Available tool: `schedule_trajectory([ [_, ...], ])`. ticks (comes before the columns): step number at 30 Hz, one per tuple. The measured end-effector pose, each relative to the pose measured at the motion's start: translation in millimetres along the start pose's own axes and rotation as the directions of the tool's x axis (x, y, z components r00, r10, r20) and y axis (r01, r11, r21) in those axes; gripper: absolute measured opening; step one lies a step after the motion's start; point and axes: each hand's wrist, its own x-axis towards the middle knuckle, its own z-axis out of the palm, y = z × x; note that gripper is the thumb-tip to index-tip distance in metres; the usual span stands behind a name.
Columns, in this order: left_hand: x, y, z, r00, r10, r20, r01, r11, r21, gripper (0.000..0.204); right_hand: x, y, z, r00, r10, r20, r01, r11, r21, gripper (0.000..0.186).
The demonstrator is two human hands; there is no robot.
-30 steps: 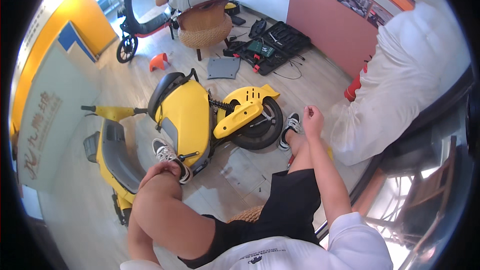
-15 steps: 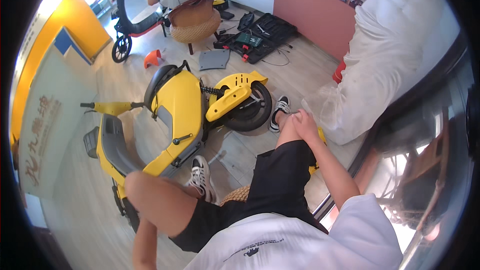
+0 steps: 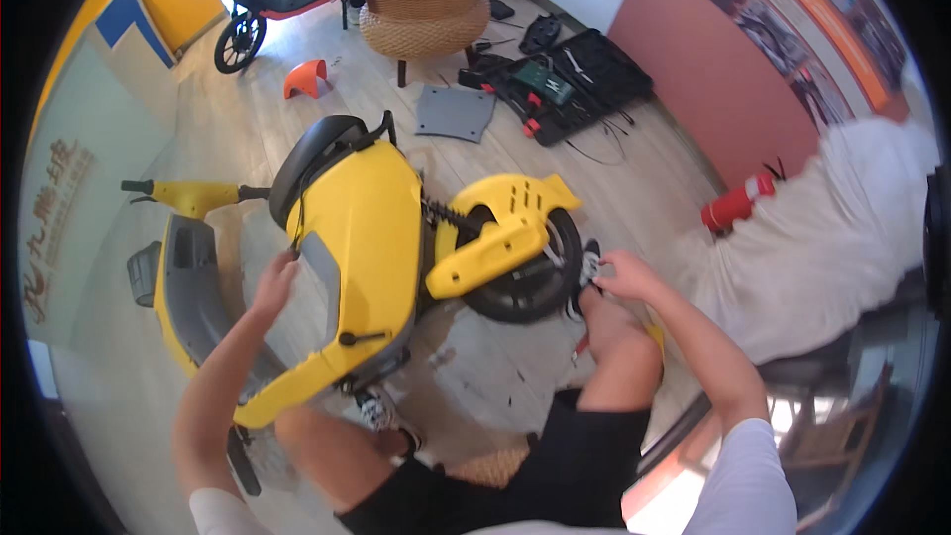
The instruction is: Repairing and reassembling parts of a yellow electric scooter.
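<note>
A yellow electric scooter [image 3: 362, 248] lies on its side on the floor in front of me, its black seat [image 3: 312, 163] toward the far side and its rear wheel [image 3: 525, 287] at the right. My left hand [image 3: 277, 282] is at the scooter's frame, just below the seat and beside the grey panel [image 3: 322, 282]. Its fingers are closed around a small dark thing that I cannot make out. My right hand [image 3: 626, 275] hovers by my right shoe [image 3: 588, 272], near the rear wheel, with thumb and fingers apart and nothing seen in them.
Beyond the scooter lie a grey flat panel [image 3: 454, 113], an orange curved cover [image 3: 304, 78] and an open black tool case [image 3: 594, 84]. A wicker chair [image 3: 426, 25] and another scooter [image 3: 287, 0] stand behind, with a person there. At right are a red fire extinguisher [image 3: 735, 204] and white sheeting [image 3: 822, 248].
My left hand has come up from beside my left leg to the scooter below its seat. My right hand has lifted off my right knee toward the shoe. The view has shifted.
</note>
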Motion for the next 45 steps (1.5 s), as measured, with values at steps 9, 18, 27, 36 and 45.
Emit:
schedule_trajectory([
  [9,190.6,117.7,195.1,0.921,0.387,0.051,-0.301,0.619,0.725,0.061,386.7,36.7,-13.9,0.987,-0.04,-0.153,0.024,0.994,-0.106,0.032],
  [18,201.4,124.0,183.5,0.962,0.258,0.094,-0.252,0.697,0.671,0.057,611.4,6.0,43.7,0.989,-0.059,-0.137,0.051,0.997,-0.056,0.031],
  [27,202.4,116.7,187.4,0.971,0.231,0.056,-0.209,0.714,0.668,0.053,776.3,4.7,80.3,0.975,-0.055,-0.217,0.052,0.998,-0.021,0.032],
  [36,202.1,111.5,188.3,0.975,0.221,0.037,-0.18,0.674,0.716,0.053,861.1,30.4,133.7,0.959,-0.266,-0.101,0.245,0.952,-0.184,0.043],
  [45,197.3,110.5,188.8,0.98,0.198,0.028,-0.156,0.67,0.726,0.053,875.2,14.1,119.5,0.961,-0.218,-0.169,0.173,0.953,-0.247,0.025],
])
